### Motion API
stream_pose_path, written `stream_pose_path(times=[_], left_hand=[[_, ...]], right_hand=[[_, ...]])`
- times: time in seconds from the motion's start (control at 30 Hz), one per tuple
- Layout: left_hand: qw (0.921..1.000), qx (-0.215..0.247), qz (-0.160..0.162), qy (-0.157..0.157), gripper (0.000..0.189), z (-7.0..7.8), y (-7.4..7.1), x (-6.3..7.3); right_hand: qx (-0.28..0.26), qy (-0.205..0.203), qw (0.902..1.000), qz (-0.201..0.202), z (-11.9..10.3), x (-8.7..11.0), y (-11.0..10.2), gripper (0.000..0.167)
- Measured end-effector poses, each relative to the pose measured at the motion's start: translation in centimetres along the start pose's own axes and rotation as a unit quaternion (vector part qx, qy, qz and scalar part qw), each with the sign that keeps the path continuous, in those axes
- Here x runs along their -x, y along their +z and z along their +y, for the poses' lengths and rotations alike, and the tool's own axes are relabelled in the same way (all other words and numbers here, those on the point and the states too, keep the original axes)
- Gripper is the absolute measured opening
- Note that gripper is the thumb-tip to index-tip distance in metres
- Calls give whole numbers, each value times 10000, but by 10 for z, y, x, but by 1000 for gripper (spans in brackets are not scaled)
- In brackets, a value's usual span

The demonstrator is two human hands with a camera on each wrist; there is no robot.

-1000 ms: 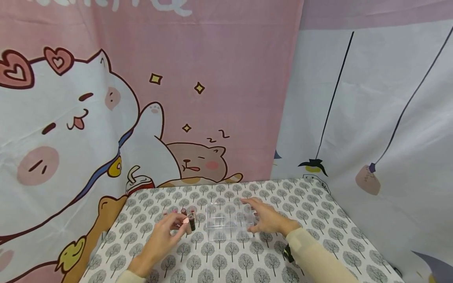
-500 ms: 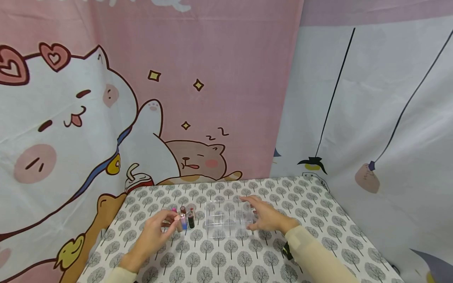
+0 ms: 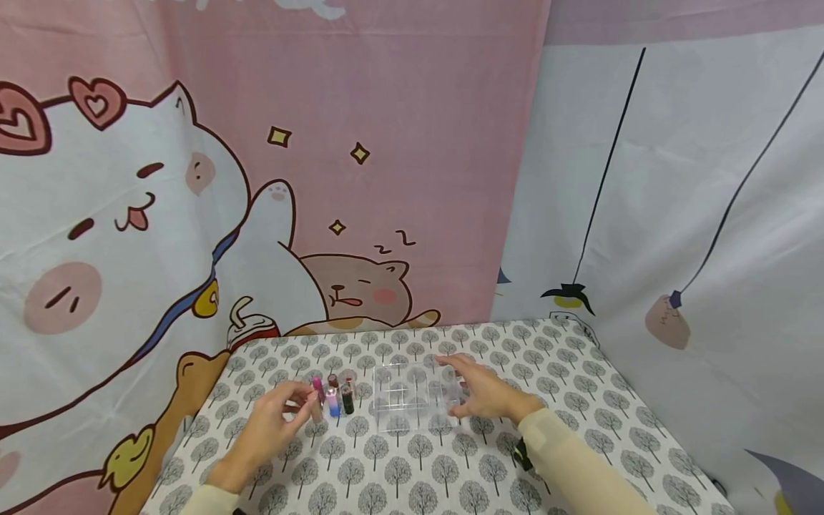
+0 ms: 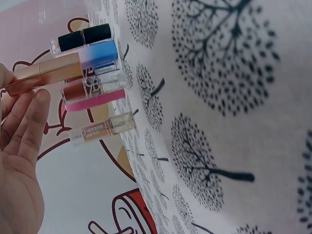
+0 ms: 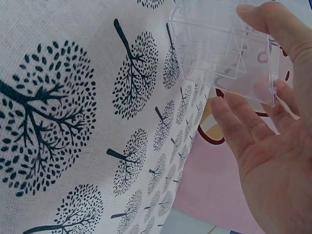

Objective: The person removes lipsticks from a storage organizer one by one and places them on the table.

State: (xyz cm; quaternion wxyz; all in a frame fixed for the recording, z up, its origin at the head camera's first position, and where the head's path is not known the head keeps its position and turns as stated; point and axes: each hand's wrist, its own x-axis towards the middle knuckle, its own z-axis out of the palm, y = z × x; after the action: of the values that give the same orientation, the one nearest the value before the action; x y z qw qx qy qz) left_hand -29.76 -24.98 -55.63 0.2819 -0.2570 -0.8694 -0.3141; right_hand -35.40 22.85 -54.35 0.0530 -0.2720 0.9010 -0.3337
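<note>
My left hand pinches a rose-gold lipstick tube between thumb and fingers, at the near left of a small cluster of lip products. Next to it stand a pink-and-blue tube and a dark-capped tube. Behind are a magenta tube, a clear one with a reddish-brown part and a peach lip gloss. On the right, my right hand holds the end of a clear divided organizer box, thumb along one side and fingers by the opposite one.
A tablecloth with a tree print covers the table. Printed cartoon fabric hangs behind it. A small dark object lies beside the right sleeve, partly hidden.
My left hand has moved left with the lipstick tube, from in front of the dark-capped tube to the cluster's left side, uncovering other tubes. The right hand stays at the organizer.
</note>
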Motion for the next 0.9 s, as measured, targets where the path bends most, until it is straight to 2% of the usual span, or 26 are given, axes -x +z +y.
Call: stream_pose_path(times=[0.2,0.43,0.9], left_hand=[[9996,-46,-50,-264,28,-5,-6,4],[9999,-22,35,-126,26,-16,-7,8],[9982,-345,68,-480,17,-30,-5,15]], right_hand=[[-38,29,10000,-47,0,0,0,117],[28,-43,10000,-43,2,0,0,118],[19,-116,9999,-35,4,-2,1,118]])
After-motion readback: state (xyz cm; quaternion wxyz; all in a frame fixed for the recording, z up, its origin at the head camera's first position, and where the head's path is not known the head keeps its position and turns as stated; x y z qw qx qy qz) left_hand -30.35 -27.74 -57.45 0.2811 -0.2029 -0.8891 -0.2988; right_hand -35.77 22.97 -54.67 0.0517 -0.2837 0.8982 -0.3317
